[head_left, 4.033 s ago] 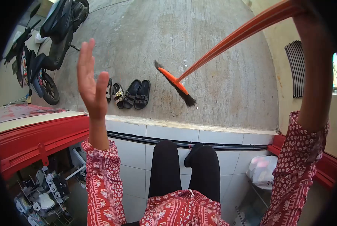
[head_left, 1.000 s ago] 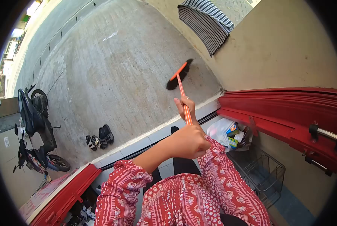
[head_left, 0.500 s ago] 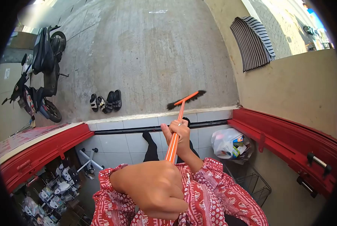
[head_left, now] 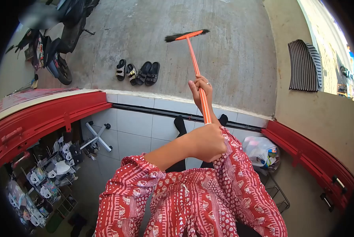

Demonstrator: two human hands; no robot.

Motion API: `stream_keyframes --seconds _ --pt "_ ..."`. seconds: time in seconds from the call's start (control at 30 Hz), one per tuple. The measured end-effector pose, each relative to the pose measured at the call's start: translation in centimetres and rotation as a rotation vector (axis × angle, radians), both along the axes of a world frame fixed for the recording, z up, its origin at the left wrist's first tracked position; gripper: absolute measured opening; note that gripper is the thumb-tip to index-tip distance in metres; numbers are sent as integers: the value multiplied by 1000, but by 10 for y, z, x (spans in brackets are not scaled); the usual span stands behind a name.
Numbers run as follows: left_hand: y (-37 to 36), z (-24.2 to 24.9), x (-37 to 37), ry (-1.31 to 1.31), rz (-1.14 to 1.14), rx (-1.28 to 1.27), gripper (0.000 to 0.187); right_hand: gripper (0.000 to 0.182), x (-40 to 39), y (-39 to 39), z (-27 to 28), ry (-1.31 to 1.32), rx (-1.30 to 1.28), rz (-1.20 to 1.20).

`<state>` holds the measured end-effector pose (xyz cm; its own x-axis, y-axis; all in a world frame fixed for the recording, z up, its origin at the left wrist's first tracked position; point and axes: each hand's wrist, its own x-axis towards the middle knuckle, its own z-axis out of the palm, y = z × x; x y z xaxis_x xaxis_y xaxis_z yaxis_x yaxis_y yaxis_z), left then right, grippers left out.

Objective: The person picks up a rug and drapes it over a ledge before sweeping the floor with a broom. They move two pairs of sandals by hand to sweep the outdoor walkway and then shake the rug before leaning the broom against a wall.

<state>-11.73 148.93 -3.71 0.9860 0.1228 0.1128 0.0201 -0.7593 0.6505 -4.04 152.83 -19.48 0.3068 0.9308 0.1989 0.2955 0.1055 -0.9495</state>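
broom (head_left: 192,51) in both fists

Red white-patterned long sleeves (head_left: 121,197), black trousers (head_left: 179,128), ring (head_left: 207,83).

No text, label, brand or number is showing clearly enough to read. The packets on the rack (head_left: 46,177) and the goods in the plastic bag (head_left: 260,152) are carrying print too small to make out.
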Motion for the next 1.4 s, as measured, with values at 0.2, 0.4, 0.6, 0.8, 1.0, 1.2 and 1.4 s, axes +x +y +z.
stream_keyframes --seconds 0.2,0.4,0.6,0.8,1.0,1.2,1.4 --pt "-22 152 -116 -574 487 -130 16 43 -94 -11 134 -56 259 242" --pt "-36 200 -168 -603 853 -225 21 50 -185 -33 158 109 165 721" --pt "-39 110 -155 -809 1051 -152 28 45 -162 -28 88 3 13 885" --pt "-53 35 -133 -865 1124 -227 27 41 -105 7 28 -348 79 945" --pt "-52 80 -177 -969 1080 -276 30 47 -109 14 95 -412 129 878" --pt "-73 192 -180 -1145 905 -161 29 48 -156 -35 189 -205 39 1277" --pt "-72 88 -149 -999 965 -111 28 43 -132 -49 93 -192 -139 1230"
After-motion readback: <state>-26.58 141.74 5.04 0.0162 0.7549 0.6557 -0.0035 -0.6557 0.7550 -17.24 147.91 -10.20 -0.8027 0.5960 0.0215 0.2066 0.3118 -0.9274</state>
